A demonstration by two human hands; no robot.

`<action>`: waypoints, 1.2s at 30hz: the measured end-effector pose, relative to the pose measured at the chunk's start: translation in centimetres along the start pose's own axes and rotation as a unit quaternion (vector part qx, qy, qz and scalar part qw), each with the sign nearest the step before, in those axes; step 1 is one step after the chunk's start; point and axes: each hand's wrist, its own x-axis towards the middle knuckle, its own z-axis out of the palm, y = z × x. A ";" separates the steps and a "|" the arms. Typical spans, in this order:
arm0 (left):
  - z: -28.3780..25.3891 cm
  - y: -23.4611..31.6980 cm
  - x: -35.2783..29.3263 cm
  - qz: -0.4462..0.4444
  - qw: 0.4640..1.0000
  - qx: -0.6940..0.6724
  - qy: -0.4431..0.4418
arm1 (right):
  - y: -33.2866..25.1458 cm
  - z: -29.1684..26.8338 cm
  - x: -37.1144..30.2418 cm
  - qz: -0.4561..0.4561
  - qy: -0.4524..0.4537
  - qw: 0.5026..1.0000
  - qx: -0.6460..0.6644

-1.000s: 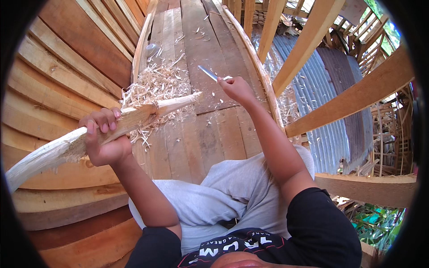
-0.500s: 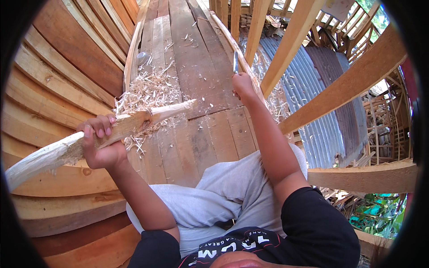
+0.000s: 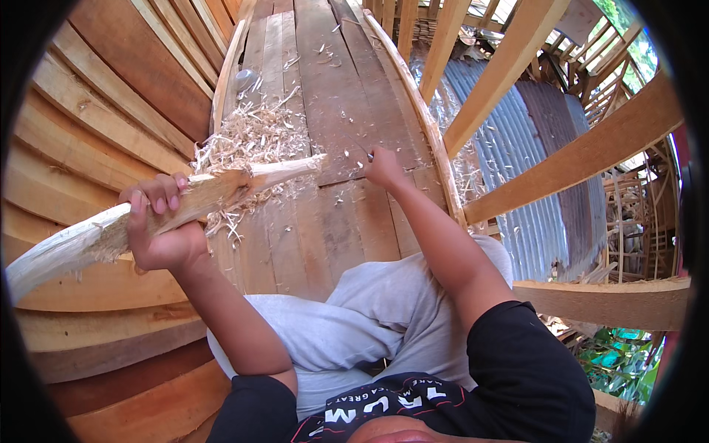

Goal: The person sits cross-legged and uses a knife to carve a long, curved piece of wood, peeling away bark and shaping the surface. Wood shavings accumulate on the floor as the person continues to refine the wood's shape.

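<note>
A: Ok, went biggest to smallest on this one. Saw what first?

B: Saw a plank floor [image 3: 347,236] with a wooden side rail [image 3: 416,100] along the right. Next down, saw a long pale piece of wood [image 3: 210,193], slanting in from the left edge and ending over the floor. Then spotted a curly heap of shavings [image 3: 262,133] just beyond the wood.

A: Nice. Checked the hands too?

B: Yep. Found the left hand [image 3: 166,249] wrapped around the wood, in pretty much the same grip as half a second earlier. Found the right hand [image 3: 385,170] closed around a knife [image 3: 370,156], a bit right of the wood's thin end.

A: Noticed anything change?

B: Totally. Saw the knife pointing up by the side rail half a second earlier, then saw it lowered, nearer the thin end. Couldn't make out the blade well, looked super thin from there.

A: Meant what for the work?

B: Read it as a gap between strokes, just a guess, with the wood held firm and the knife close but not touching.
</note>
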 end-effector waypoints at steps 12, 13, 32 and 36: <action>0.5 -0.5 -0.1 -0.013 1.000 -0.011 0.001 | 0.8 1.7 -0.4 -0.070 -0.025 0.993 -0.093; 0.2 -0.4 -0.1 -0.012 1.000 -0.010 0.005 | -0.7 0.9 -0.4 -0.059 -0.058 0.995 -0.058; 0.2 0.2 0.1 -0.010 1.000 -0.021 -0.009 | -0.3 -1.8 0.9 0.013 0.015 1.000 0.023; 0.1 0.2 0.0 -0.011 1.000 -0.015 -0.001 | -0.7 0.1 -0.2 -0.032 -0.062 0.996 -0.047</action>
